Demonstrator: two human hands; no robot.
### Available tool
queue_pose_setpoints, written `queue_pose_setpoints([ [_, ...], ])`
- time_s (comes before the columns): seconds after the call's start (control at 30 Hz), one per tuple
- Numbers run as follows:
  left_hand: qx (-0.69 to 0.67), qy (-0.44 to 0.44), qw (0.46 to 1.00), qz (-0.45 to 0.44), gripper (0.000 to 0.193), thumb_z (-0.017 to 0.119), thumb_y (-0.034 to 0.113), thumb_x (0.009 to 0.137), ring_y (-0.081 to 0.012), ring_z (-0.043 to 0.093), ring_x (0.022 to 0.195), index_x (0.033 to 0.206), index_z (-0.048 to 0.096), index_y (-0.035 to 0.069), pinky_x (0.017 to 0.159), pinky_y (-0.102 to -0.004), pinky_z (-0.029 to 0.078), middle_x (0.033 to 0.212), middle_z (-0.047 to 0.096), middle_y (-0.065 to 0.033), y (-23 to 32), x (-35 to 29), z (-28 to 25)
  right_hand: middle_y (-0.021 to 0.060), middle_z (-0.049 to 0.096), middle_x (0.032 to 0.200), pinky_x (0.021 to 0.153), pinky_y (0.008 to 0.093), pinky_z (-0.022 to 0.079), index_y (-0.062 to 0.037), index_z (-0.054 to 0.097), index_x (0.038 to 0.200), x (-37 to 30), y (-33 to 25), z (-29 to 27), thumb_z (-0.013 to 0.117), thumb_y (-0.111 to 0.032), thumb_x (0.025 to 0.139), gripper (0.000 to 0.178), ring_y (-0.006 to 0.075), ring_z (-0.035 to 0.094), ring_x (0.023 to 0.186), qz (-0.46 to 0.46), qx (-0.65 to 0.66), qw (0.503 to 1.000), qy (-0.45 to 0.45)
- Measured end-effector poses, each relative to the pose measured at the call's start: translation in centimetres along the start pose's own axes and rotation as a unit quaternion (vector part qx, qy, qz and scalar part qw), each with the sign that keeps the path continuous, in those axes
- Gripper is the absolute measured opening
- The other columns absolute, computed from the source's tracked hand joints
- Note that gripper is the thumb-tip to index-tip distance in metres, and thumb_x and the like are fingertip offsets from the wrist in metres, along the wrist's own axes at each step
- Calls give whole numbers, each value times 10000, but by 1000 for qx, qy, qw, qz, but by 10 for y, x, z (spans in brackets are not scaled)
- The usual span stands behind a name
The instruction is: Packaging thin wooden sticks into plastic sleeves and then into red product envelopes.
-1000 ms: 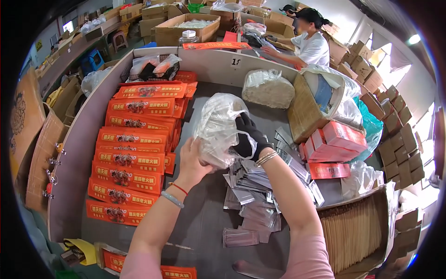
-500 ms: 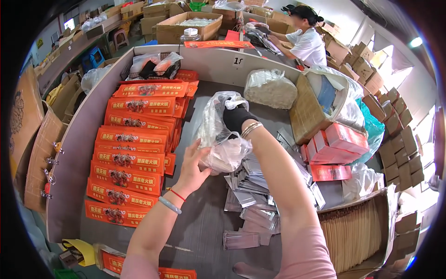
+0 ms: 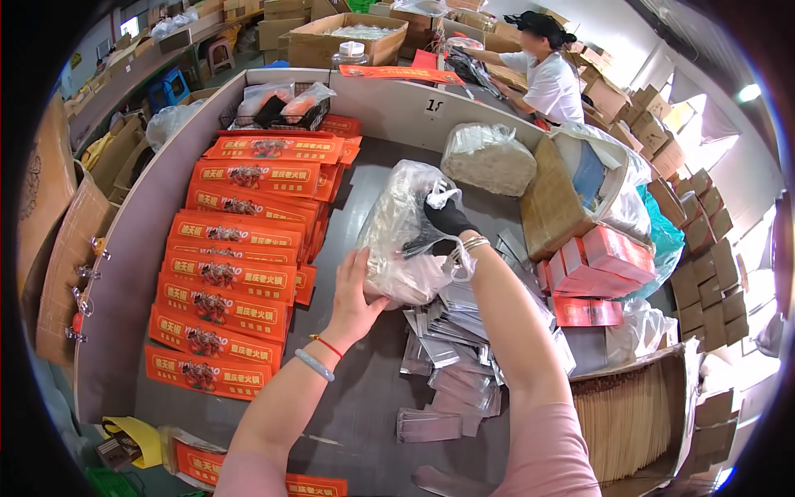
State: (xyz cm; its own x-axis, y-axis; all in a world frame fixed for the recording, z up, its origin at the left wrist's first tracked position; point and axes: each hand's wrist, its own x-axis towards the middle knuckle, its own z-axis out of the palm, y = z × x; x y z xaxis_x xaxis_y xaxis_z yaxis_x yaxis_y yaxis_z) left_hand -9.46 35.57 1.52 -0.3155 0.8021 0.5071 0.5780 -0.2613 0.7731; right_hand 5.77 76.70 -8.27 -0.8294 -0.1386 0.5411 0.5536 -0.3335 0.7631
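A clear plastic bag (image 3: 396,219), packed with pale, see-through contents, is between my hands over the middle of the grey table. My bare left hand (image 3: 358,296) holds its lower left end, fingers along its side and thumb underneath. On the bag's right side, my right hand (image 3: 450,217) in a black glove grips the gathered plastic by a white twisted end. Part of this hand is covered by the film. Below the bag lie loose piles of flat silvery packets (image 3: 464,327), partly behind my right forearm.
Overlapping red printed sleeves (image 3: 224,306) line the left side. A wire basket (image 3: 310,116) stands behind them. Toward the right are a wrapped bundle (image 3: 489,157), an open carton (image 3: 553,195), pink-red boxes (image 3: 600,261) and a box of wooden sticks (image 3: 625,422). A co-worker (image 3: 542,74) works beyond the partition.
The bag has shifted slightly right and spread wider between my hands. My gloved right hand has moved a little right, and my left hand has followed along the bag's lower end.
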Motion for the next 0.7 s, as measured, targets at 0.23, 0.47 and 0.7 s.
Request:
queue_pose_setpoints([
  [0.23, 102, 14, 991, -87, 926, 813, 31, 667, -390, 411, 1306, 1454, 326, 57, 1089, -423, 375, 1423, 391, -208, -44, -21, -51, 203, 403, 1468, 1105, 443, 321, -96, 355, 1459, 90, -96, -125, 360, -517, 969, 646, 371, 409, 1336, 288, 607, 729, -133],
  [0.47, 128, 16, 987, -94, 926, 819, 28, 656, -383, 417, 1305, 1448, 339, 48, 1089, -408, 383, 1418, 405, -194, -51, -30, -51, 136, 554, 1342, 1021, 483, 437, -124, 462, 1385, 47, -17, -167, 467, -397, 995, 476, 314, 553, 1190, 382, 834, -176, -358],
  [0.7, 88, 24, 995, -51, 943, 827, 30, 648, -370, 424, 1302, 1451, 331, 37, 1085, -401, 392, 1417, 401, -196, -36, -11, -31, 114, 597, 1283, 982, 396, 512, -78, 501, 1365, 164, 137, -214, 484, -406, 1006, 486, 244, 614, 1122, 415, 748, -436, -281],
])
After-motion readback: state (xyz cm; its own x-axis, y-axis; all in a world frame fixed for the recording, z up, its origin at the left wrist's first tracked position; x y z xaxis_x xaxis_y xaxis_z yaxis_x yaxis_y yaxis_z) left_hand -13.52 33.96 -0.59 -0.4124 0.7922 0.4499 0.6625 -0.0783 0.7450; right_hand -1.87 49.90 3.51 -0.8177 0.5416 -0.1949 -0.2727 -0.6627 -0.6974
